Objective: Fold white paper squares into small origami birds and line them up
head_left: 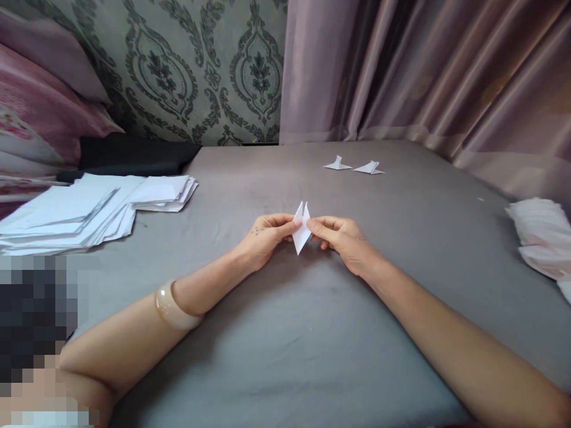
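Between my two hands is a small piece of folded white paper (pixel 300 239), kite-shaped, with two points at the top split by a slit and one point at the bottom. My left hand (pixel 266 236) pinches its left edge, the thumb lying on the front. From the other side my right hand (pixel 341 238) pinches the right edge with thumb and fingers. The fingers behind the paper are partly hidden. Beyond the hands, two folded white paper figures (pixel 338 163) (pixel 369 167) rest on the grey cloth surface (pixel 267 172).
Stacks of white paper (pixel 66 208) lie at the left, with a folded black cloth (pixel 138 156) behind them. A white bundle in plastic (pixel 539 232) sits at the right edge. Patterned wall and pinkish curtains (pixel 330 71) border the far side. A blurred-out person (pixel 35 333) is at lower left.
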`<state>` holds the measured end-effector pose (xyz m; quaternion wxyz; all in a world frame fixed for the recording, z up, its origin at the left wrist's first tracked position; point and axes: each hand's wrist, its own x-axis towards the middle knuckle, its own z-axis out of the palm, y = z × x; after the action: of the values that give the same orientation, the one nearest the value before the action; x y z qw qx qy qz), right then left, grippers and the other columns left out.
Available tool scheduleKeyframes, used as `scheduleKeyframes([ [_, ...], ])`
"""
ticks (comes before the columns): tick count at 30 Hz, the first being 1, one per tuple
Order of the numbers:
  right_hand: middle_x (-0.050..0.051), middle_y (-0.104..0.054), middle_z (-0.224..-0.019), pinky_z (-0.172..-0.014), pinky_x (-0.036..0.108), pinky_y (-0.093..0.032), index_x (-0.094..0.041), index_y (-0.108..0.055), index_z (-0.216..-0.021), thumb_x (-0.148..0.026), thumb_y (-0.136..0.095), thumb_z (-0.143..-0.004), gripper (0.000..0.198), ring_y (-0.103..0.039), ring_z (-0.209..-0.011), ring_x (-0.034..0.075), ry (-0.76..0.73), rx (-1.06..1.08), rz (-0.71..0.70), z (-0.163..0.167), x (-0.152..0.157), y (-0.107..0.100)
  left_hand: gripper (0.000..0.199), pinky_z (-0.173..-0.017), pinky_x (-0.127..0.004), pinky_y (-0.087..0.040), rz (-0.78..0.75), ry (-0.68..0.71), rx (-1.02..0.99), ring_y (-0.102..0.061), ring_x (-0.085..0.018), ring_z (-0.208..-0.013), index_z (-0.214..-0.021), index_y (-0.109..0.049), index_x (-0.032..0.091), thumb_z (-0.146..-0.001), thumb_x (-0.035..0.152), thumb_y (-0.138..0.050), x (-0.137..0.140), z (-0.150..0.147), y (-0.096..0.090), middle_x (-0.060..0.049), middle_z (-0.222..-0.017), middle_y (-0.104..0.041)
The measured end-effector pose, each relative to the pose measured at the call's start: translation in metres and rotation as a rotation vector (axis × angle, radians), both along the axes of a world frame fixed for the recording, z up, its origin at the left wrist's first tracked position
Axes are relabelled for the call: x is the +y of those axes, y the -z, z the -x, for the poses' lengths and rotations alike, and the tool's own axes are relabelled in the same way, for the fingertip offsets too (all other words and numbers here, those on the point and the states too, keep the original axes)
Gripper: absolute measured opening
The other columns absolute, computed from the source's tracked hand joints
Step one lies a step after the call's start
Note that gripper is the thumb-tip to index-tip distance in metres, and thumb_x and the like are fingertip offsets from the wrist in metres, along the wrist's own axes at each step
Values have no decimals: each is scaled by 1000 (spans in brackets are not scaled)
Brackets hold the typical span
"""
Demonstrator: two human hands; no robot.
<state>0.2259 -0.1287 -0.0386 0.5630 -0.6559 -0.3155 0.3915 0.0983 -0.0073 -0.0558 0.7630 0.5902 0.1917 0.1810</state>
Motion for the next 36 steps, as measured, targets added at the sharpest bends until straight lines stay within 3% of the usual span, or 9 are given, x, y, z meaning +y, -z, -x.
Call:
scheduleKeyframes([
  [5,4,-67,-79,-57,24,-40,-16,-71,-84,-41,-73,-68,30,-56,-67,12,55,23,19,0,2,5,27,-66,-24,-42,-13,-48,23,-58,-11,-72,-97,-70,12,-74,26,-72,4,-1,1,-6,-85,-69],
  [9,1,-67,-69,-55,24,-41,-18,-64,-95,-34,-68,-73,27,-58,-61,11,83,-119,51,-3,4,13,35,-64,-24,-44,-110,-131,116,-58,-12,-69,-106,-62,10,-74,21,-69,5,0,1,-4,-77,-66],
  [16,-1,-68,-70,-63,26,-45,-22,-59,-87,-28,-60,-78,11,-59,-61,12,6,-553,104,0,1,15,26,-65,-25,-45,-484,-104,207,-59,-12,-69,-104,-58,12,-79,20,-61,8,1,10,-4,-79,-67],
  [25,-2,-65,-71,-62,26,-40,-24,-62,-85,-24,-53,-83,9,-56,-64,13,-63,-837,131,2,1,21,24,-66,-27,-47,-928,-67,296,-57,-12,-68,-106,-55,17,-83,17,-52,5,6,12,-2,-80,-63],
  [29,0,-64,-78,-64,26,-40,-22,-62,-91,-20,-52,-82,14,-55,-66,13,-76,-904,97,2,0,23,32,-67,-27,-48,-1031,-118,322,-55,-10,-68,-110,-56,18,-79,15,-57,7,7,11,-6,-98,-57],
  [36,3,-62,-94,-67,26,-40,-22,-67,-99,-13,-51,-76,29,-54,-68,12,-183,-1015,103,0,-5,21,26,-72,-26,-48,-1057,120,298,-55,-11,-73,-91,-67,17,-72,7,-51,12,11,-6,-5,-95,-57],
])
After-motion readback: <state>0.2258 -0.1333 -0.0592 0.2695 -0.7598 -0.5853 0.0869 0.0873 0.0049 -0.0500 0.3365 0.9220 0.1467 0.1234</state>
